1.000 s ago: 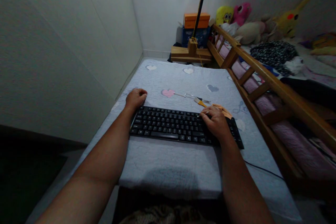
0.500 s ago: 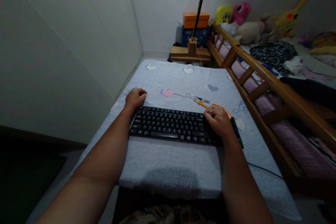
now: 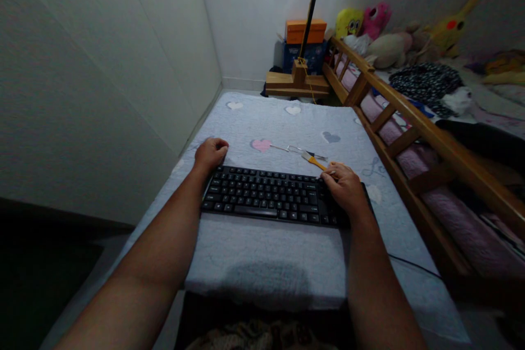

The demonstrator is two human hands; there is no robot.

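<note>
"So, where's the keyboard (image 3: 279, 197)?"

"Flat on the pale cloth (image 3: 262, 262), straight in front of the person, its long side running across."

"Heavy, do you think?"

"Light, I'd judge: a stiff plastic body that could skid on fabric if pushed. The keys (image 3: 262, 186) are probably the delicate part; they'd give under a press and might pop loose if pried. I'd take hold at the two short ends, clear of them."

"And the right hand (image 3: 343, 186)?"

"Thumb and fingers pinched narrowly on a thin pale stick (image 3: 319, 178), over the keyboard's right part. That looks nearly weightless, maybe bendy, so a hold close to the tip would steady it. Whether the tip meets a key, I can't tell."

"The left hand (image 3: 210, 154)?"

"Loosely curled by the far left corner. I can't tell if it holds anything."

"What lies beyond?"

"A yellow brush (image 3: 315, 162) near the right hand's fingers, beside a wire tool (image 3: 296, 149). The cable (image 3: 414, 265) trails off rightward over the cloth, and the bed rail (image 3: 410, 103) runs along that side."
</note>
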